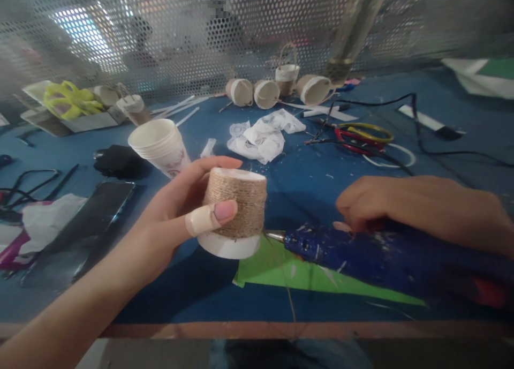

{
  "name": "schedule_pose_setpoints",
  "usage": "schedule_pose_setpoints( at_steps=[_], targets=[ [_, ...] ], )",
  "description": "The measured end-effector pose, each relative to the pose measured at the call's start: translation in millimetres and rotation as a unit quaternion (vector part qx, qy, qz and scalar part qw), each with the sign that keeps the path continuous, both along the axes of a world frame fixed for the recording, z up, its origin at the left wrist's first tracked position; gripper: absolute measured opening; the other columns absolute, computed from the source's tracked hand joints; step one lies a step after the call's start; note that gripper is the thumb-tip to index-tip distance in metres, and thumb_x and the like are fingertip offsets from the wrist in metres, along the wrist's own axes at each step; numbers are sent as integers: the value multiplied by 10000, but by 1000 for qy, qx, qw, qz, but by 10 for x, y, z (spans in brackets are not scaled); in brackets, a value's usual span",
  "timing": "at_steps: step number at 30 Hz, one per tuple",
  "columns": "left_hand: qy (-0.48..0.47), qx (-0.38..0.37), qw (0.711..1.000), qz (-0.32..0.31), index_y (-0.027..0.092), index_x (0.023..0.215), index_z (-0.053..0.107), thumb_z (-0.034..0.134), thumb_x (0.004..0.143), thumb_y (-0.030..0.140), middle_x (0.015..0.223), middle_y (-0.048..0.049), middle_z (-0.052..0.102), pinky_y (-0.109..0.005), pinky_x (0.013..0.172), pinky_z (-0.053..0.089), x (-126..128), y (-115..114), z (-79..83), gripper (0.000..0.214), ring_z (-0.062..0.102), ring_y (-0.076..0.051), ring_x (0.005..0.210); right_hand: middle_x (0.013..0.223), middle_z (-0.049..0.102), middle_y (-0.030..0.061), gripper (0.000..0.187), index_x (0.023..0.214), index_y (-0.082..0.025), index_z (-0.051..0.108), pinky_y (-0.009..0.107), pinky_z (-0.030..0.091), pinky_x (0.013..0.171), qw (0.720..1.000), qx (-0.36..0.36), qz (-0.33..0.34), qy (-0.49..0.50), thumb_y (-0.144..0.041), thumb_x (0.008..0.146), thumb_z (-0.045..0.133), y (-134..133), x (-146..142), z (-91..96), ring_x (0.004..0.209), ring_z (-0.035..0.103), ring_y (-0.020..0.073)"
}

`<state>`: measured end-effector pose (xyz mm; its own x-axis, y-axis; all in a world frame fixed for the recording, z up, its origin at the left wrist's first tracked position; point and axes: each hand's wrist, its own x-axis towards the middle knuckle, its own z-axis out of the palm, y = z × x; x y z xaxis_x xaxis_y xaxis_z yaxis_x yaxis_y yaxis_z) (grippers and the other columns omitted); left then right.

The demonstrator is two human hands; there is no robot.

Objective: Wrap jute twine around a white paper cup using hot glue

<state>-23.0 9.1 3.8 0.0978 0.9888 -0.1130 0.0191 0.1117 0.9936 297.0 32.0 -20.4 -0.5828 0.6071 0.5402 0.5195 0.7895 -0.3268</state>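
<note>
My left hand [179, 211] grips an upside-down white paper cup [236, 211] whose side is wound with brown twine; a bandage wraps the thumb. A loose end of twine [289, 299] trails from the cup over the table edge. My right hand [405, 208] is closed on a blue glue gun [361, 254] lying low over the table, its metal nozzle touching the cup's lower right side. Beneath both lies a green paper sheet [317, 275].
A stack of plain paper cups [158, 144], a black phone [94, 219], crumpled white paper [263, 136], red-and-yellow scissors [361, 136], black cables [425, 144] and several twine-wrapped cups [277, 90] sit on the blue table [305, 181]. A perforated metal screen [257, 31] stands behind.
</note>
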Motion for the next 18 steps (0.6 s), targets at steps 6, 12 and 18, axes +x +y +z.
schedule_pose_setpoints(
  at_steps=[6,12,18],
  targets=[
    [-17,-1,1000,1,416,1242,906,1069,884,453,1261,38,926,-259,895,720,37,-18,20,395,848,-262,1196,982,760,-63,341,1069,-355,522,387,537,724,1000,15,6,8,-411,1320,299,17,-19,-31,808,779,172],
    [-27,-3,1000,4,414,1241,914,1073,901,428,1215,73,918,-163,874,681,48,-38,20,376,840,-199,1167,1033,799,-46,296,1097,-352,533,360,551,725,998,17,50,-21,-315,1315,335,104,75,-7,832,805,174],
    [-79,59,993,-69,358,1372,903,927,1044,310,1289,47,922,-193,900,688,-82,23,-135,332,846,-218,1182,1030,787,-49,302,1089,-340,526,348,537,719,998,18,60,-20,-342,1324,337,127,82,-24,831,794,168]
  ],
)
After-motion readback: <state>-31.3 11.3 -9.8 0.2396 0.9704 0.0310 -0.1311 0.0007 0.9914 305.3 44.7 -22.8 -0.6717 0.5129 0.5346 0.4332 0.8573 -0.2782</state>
